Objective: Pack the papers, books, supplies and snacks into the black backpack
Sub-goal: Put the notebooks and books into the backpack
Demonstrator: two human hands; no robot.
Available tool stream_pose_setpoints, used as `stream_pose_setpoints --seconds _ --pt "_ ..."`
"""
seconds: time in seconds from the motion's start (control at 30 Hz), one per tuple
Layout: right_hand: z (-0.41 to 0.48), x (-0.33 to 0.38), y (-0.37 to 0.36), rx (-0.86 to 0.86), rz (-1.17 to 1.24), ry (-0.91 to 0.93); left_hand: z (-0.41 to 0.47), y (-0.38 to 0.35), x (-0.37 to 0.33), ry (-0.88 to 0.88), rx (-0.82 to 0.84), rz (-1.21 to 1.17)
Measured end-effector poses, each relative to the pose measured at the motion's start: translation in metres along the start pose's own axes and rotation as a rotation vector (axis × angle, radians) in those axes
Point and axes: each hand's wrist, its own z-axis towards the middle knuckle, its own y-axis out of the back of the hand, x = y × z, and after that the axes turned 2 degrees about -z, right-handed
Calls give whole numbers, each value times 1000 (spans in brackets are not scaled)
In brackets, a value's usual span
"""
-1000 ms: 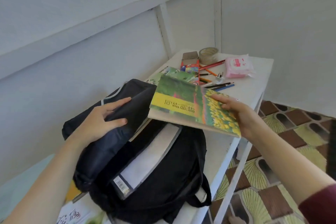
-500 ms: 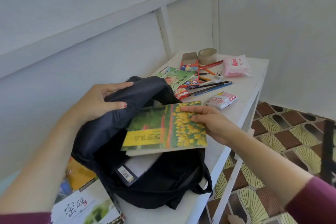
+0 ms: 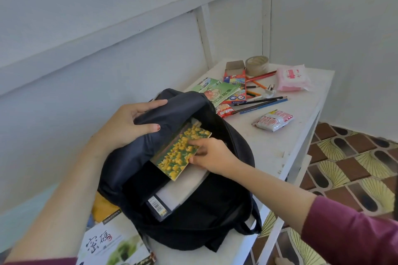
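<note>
Right now your left hand (image 3: 131, 123) grips the backpack (image 3: 193, 211) flap — right hand (image 3: 212, 156) pinches the flower book (image 3: 178, 150), half inside.

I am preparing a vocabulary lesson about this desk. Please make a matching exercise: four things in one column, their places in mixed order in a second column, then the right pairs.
Things
1. flower book
2. tape roll
3. pink pack
4. silver snack

Places
a. at the far right corner of the table
b. partly in the backpack, held by the right hand
c. beside the open pencil box
d. lying alone, nearer than the long pencils

Pairs: 1-b; 2-c; 3-a; 4-d
</note>
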Motion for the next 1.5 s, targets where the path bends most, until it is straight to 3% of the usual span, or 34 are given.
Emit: stream_pose_setpoints --seconds 0.17,0.43,0.67,0.87,1.3,1.5 --pt "3 -4 -13 -101 -84 112 -1 1 -1 7 -7 -6" --pt "29 1 -13 -164 -171 83 2 5 0 26 -6 4" --pt "1 -3 -25 -271 -762 214 2 7 2 31 2 -4" --pt "3 -14 -40 -65 -885 59 4 6 0 15 -3 11" --pt "34 -8 -42 -72 -1029 46 1 5 0 22 -30 -6" --pt "32 -5 -34 -22 -978 76 6 4 4 39 -8 -13"
